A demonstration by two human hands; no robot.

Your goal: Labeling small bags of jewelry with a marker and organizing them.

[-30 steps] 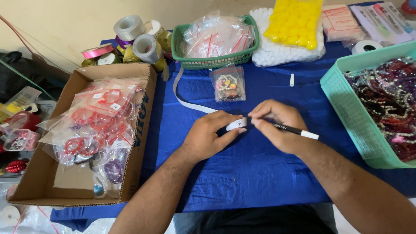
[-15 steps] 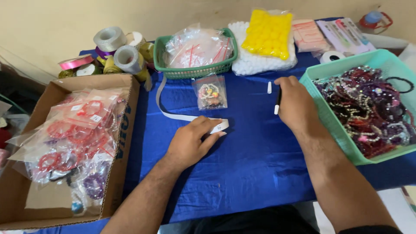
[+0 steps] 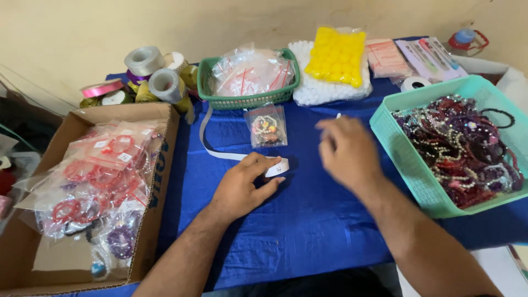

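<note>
The left hand (image 3: 242, 187) lies open on the worktop (image 3: 308, 231), fingers pinning a white strip (image 3: 220, 154)'s end. It looks thin, limp, light; best pinched near that end. The right hand (image 3: 346, 151) hovers, blurred, seemingly empty.

bare blue cloth (image 3: 308, 231) lies open in front of the small bead bag (image 3: 267, 126). left of the bag the cardboard box (image 3: 165, 165) walls the way; right, the teal basket (image 3: 407, 165); behind, the green basket (image 3: 250, 100).
</note>
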